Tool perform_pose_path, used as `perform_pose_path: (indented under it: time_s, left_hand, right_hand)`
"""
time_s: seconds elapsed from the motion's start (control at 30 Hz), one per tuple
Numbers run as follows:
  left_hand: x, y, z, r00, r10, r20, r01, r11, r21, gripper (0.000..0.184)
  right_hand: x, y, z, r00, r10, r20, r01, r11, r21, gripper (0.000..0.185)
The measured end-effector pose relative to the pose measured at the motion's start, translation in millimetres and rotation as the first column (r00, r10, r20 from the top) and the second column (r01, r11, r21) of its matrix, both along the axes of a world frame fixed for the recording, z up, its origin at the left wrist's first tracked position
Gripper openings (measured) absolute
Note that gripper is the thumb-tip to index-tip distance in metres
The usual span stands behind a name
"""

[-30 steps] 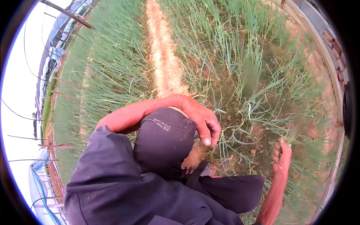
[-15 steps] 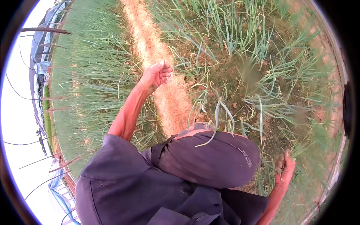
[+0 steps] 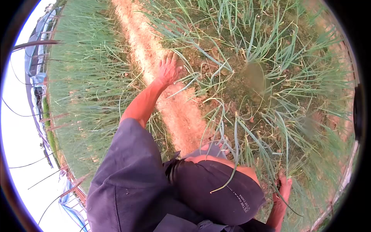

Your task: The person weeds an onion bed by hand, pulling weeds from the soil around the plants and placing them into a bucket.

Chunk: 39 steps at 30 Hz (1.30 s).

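Note:
My left hand point(image 3: 169, 71) reaches over the bare soil strip at the edge of the planted bed, fingers stretched out. It holds nothing, and long onion leaves point(image 3: 193, 77) lie just to its right. Lower right, my right hand point(image 3: 285, 185) is down among green onion plants point(image 3: 284, 123). Its fingers look curled in; leaves partly cover them, and what they hold cannot be made out. Between the hands, onion leaves point(image 3: 236, 135) hang over my dark-clothed knee point(image 3: 216, 189).
A reddish soil furrow point(image 3: 174, 112) runs between the bed and a dense green stand of onions point(image 3: 85, 77) on the left. Poles and wires with blue sheeting point(image 3: 71, 212) stand at the far left. A pale edging strip point(image 3: 346, 174) borders the right side.
My left hand has moved slightly right and up, opening from curled to stretched fingers. My right hand has moved left and lower into the leaves. The camera view has shifted a little.

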State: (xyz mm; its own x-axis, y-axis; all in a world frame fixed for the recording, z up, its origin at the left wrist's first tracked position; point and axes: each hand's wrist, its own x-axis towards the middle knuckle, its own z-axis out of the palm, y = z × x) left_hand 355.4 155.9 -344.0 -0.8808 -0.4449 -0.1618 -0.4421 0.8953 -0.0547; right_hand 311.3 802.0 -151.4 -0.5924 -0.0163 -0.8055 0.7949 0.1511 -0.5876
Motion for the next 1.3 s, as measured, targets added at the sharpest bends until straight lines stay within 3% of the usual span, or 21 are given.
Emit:
perform_pose_path:
  time_s: [0.2,0.23,0.33,0.43,0.53,0.57,0.63,0.7,0.8,0.9,1.0,1.03,1.13,1.17,1.27,1.3]
  left_hand:
    - [-7,-37,8,0.965,0.260,-0.030,-0.256,0.962,0.097,0.078]
    - [-11,-34,12,0.943,0.309,-0.124,-0.294,0.948,0.122,0.072]
    - [-27,-30,23,0.934,0.317,-0.167,-0.311,0.948,0.063,0.059]
    - [-38,-47,15,0.953,0.300,-0.043,-0.298,0.953,0.045,0.043]
    - [-40,-64,-10,0.910,0.264,-0.319,-0.265,0.963,0.040,0.040]
    - [-46,-60,1,0.882,0.430,-0.192,-0.390,0.896,0.214,0.041]
    - [-43,-73,-19,0.869,0.431,-0.244,-0.393,0.900,0.190,0.033]
    - [-43,-68,-14,0.876,0.396,-0.274,-0.353,0.915,0.194,0.030]
    - [-37,-47,2,0.845,0.471,-0.254,-0.424,0.879,0.218,0.027]
    - [-15,-12,-6,0.926,0.255,-0.277,-0.230,0.966,0.121,0.026]
    - [-22,-5,-16,0.904,0.318,-0.285,-0.284,0.946,0.155,0.027]
    - [-28,-12,-20,0.895,0.358,-0.265,-0.314,0.930,0.193,0.029]
    - [-41,-24,-5,0.930,0.307,-0.203,-0.261,0.939,0.225,0.029]
    - [-46,-28,-5,0.954,0.240,-0.181,-0.208,0.962,0.179,0.027]
    - [-57,-22,-3,0.945,0.285,-0.160,-0.265,0.954,0.137,0.024]
    - [-56,-33,-24,0.902,0.305,-0.306,-0.239,0.942,0.235,0.023]
  right_hand:
    - [11,-16,-8,0.997,-0.067,0.027,0.065,0.997,0.044,0.019]
    - [12,-18,-7,0.999,-0.040,0.024,0.039,0.997,0.062,0.019]
    - [11,-22,-2,1.000,0.001,0.031,-0.004,0.994,0.106,0.021]
    - [18,-13,-3,0.998,-0.021,0.051,0.015,0.993,0.117,0.022]
    - [23,-3,-10,1.000,0.001,0.010,-0.002,0.995,0.102,0.022]
    - [25,-1,-8,1.000,0.009,0.005,-0.010,0.995,0.102,0.022]
    - [24,-4,-2,1.000,-0.012,-0.008,0.013,0.994,0.112,0.022]
    - [26,-18,12,0.998,-0.070,-0.002,0.070,0.989,0.133,0.022]
    - [42,15,-9,0.997,-0.071,0.018,0.069,0.993,0.097,0.023]
    - [71,58,-43,0.985,-0.153,-0.081,0.153,0.988,-0.002,0.028]
    - [84,71,-49,0.966,-0.252,0.055,0.247,0.966,0.078,0.029]
    - [80,64,-46,0.977,-0.213,0.024,0.207,0.967,0.146,0.025]
    - [62,41,-24,0.981,-0.187,0.050,0.184,0.981,0.068,0.025]
    - [64,48,-33,0.981,-0.188,0.038,0.185,0.980,0.077,0.025]
    - [69,56,-44,0.983,-0.182,0.039,0.177,0.978,0.107,0.024]
    - [63,41,-31,0.983,-0.173,0.062,0.165,0.980,0.111,0.024]
